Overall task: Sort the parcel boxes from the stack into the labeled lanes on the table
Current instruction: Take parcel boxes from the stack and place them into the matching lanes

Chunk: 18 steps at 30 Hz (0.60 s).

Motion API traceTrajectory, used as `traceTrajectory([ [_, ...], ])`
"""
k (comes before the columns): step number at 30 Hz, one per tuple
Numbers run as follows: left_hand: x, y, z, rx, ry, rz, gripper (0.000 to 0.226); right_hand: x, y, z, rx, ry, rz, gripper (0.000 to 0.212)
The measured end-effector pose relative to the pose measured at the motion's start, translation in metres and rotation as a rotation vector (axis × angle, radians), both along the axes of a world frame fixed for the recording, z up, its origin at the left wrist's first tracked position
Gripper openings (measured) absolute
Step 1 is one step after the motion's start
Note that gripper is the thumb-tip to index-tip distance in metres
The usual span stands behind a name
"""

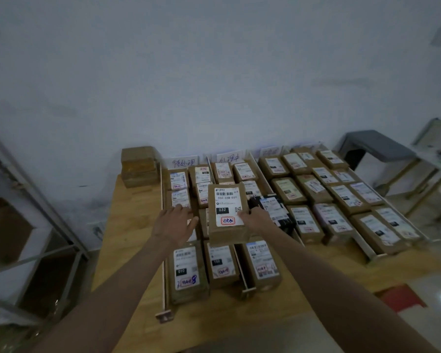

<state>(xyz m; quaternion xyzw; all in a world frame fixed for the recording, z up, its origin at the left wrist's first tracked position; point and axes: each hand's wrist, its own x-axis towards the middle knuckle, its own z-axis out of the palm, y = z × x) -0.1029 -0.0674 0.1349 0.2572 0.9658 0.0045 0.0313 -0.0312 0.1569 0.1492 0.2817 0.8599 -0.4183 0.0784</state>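
- Your right hand holds the parcel box by its right edge, thumb on the label, grip curled round it; box is lifted and tilted above the lanes.
- Box label reads 032-038-E01, a black tag says 032, with a red-ringed handwritten mark below it.
- Your left hand is just left of the held box, grip spread and fingers straight, hovering over the left lane; whether it touches anything below I cannot tell.
- Left of the held box: lane with labelled boxes; the near box shows 010.
- Right under the held box, toward you: two more boxes, one tagged 150.
- Right of the held box: two wider lanes packed with labelled boxes in rows.
- Behind the held box: handwritten paper signs standing at the lane heads against the wall.
- Far left of the held box, at the desk's back corner: small stack of plain brown boxes.
- Further left of the held box, off the desk: metal shelf frame.
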Motion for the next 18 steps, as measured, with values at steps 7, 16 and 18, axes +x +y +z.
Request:
traceTrajectory([
  [7,0.011,0.060,-0.004,-0.011,-0.030,-0.082,0.058,0.037,0.057,-0.006,0.006,-0.015,-0.099,0.037],
  [16,-0.014,0.200,-0.009,0.011,-0.066,-0.260,0.060,0.071,0.179,-0.004,0.081,-0.013,-0.308,0.038],
  [18,-0.010,0.229,-0.015,0.022,-0.088,-0.297,0.060,0.085,0.205,-0.007,0.091,-0.038,-0.355,0.037],
])
